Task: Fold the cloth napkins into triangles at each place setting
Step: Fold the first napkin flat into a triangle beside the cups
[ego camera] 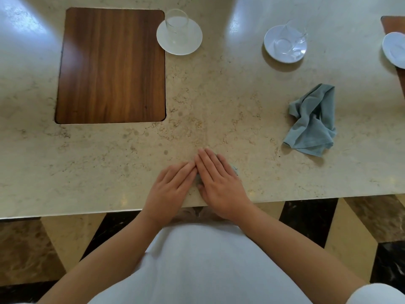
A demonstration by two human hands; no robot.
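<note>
Item one: my left hand (173,183), laid palm down on the counter (219,110) near its front edge, fingers straight and close together, gripping nothing that I can see.

Item two: my right hand (219,181), also flat and palm down, fingers extended, its fingertips just ahead of the left hand's and the two hands touching along the index fingers. It presses on a small folded cloth napkin (235,169), of which only a grey-blue sliver shows beside the little finger and another bit between the hands. I cannot tell its folded shape; the hands hide nearly all of it.

Item three: a second napkin (313,121), grey-blue, crumpled and unfolded, lying on the counter well to the right of my hands, touched by neither.

Item four: a wooden placemat (109,66), dark brown, rectangular with rounded corners, bare, at the far left.

Item five: a white saucer (192,40) just beside the placemat's upper right corner, carrying an upright clear glass (177,23).

Item six: a second white saucer (271,40) further right, carrying a clear glass cup (291,38) that appears tipped on its side.

Item seven: a third saucer (394,50), cut by the right edge, resting partly on another wooden mat (391,24).

Item eight: a white garment (197,260) at the bottom of the view, and a dark-and-tan patterned floor (306,218) below the counter edge.
</note>
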